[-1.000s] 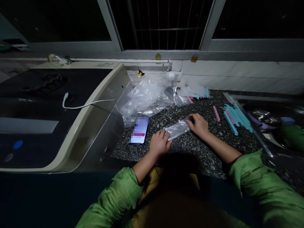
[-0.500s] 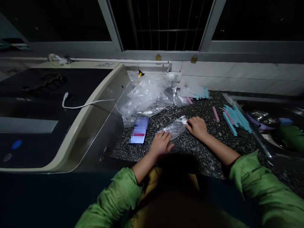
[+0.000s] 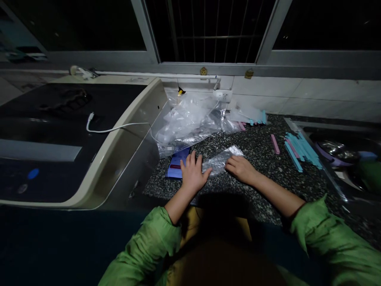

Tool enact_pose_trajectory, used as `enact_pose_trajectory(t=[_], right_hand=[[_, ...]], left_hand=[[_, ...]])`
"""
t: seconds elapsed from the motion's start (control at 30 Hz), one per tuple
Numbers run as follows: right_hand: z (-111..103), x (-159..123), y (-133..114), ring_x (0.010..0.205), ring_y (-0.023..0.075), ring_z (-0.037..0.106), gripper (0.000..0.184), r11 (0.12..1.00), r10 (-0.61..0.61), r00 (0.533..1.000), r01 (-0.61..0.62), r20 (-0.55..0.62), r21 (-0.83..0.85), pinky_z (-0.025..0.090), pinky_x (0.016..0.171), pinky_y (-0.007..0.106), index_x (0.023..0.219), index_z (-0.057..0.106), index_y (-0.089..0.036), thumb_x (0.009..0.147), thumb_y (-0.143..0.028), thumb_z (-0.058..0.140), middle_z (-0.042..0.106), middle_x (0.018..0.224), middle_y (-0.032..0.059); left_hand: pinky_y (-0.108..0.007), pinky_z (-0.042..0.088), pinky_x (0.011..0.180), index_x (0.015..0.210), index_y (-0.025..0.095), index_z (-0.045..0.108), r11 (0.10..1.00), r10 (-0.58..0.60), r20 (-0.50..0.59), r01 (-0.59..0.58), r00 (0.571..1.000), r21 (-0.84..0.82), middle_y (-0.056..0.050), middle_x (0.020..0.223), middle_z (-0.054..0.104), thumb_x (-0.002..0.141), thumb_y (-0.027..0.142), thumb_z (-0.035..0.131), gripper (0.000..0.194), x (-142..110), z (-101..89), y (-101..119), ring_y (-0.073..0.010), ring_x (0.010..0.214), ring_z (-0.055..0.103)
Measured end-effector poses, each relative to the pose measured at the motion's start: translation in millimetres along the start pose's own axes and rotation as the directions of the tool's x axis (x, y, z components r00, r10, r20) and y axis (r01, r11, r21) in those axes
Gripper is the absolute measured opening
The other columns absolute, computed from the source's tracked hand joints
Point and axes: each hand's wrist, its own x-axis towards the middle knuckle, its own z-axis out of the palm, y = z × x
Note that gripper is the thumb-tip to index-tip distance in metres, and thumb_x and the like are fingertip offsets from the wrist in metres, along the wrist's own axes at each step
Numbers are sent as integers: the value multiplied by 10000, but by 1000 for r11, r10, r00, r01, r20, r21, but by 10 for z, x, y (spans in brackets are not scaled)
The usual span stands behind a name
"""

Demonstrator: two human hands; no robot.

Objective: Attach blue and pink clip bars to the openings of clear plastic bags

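Observation:
A small clear plastic packet (image 3: 222,159) lies on the dark speckled counter (image 3: 258,186). My right hand (image 3: 240,168) rests on the packet's right end, fingers curled over its edge. My left hand (image 3: 192,173) lies flat with fingers spread, partly over a lit phone (image 3: 177,165) and touching the packet's left end. Both arms wear green sleeves.
A heap of clear plastic bags (image 3: 190,119) sits at the back by the wall. Blue and pink strips (image 3: 300,149) lie to the right beside a sink (image 3: 342,151). A washing machine (image 3: 74,139) with a white cable (image 3: 116,128) fills the left.
My left hand slid left off the packet's end onto the phone, fingers spreading. My right hand moved left along the packet. The view shifted slightly right.

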Motion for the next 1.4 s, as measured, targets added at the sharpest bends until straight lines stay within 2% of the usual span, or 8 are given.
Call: enact_pose_trajectory(t=[0.1,0.33,0.6,0.8,0.93,1.03,1.13,1.4], right_hand=[[-7,-12,-2,728,163,428,274,1000,10,1000,-10,10,-7,303,643,291,749,619,-161,901,-185,392,581,760,64],[-14,-41,-3,747,166,439,277,1000,23,1000,-23,-1,15,313,645,289,765,622,-167,903,-185,383,587,774,64],[-145,-21,-98,779,183,454,243,983,89,991,-71,-102,167,346,692,303,861,621,-149,843,-361,504,594,822,78],[-264,88,-176,723,175,475,199,916,274,952,-215,-136,338,356,651,307,734,612,-177,846,-273,479,598,721,61],[-450,165,-105,655,149,505,205,630,578,811,-378,-85,678,395,627,286,674,595,-177,818,-298,513,600,661,36],[-594,212,-65,609,139,518,222,315,717,691,-439,92,842,401,581,267,704,617,-173,760,-383,573,604,640,15],[-662,243,-64,607,133,529,281,63,751,617,-419,234,906,407,580,257,706,619,-173,690,-453,628,615,649,5],[-544,72,-80,609,127,530,396,-206,571,631,-509,526,835,400,594,253,725,634,-165,577,-528,692,618,672,-1]], left_hand=[[-562,303,985,1254,126,459,999,-8,8,9,1000,-45,-201,1392,366,807,485,466,574,85,-38,-84,-347,1238,374],[-421,369,974,1097,179,578,843,476,65,-434,877,-318,-113,1201,550,709,496,614,503,72,-4,-208,-262,1132,464],[-368,439,793,799,173,650,842,476,-26,-464,879,-274,-88,961,630,821,229,486,175,79,63,-120,-209,907,544],[-351,439,794,799,169,618,683,394,-249,-463,885,-565,-77,902,646,814,244,500,140,228,-64,49,-186,858,561],[-357,430,846,1027,172,572,399,122,-243,-272,962,-876,-95,979,640,783,469,535,387,423,-153,125,-202,931,572],[-340,437,834,1084,173,559,124,116,-80,-94,990,-988,-92,998,646,688,626,553,601,565,-173,211,-213,934,585],[-304,445,778,910,159,637,50,119,65,60,991,-997,-57,861,673,586,600,663,548,652,-183,350,-195,836,599],[-222,387,608,671,148,615,-129,-261,210,182,942,-975,40,583,583,523,431,745,344,812,-98,476,-88,557,491]])
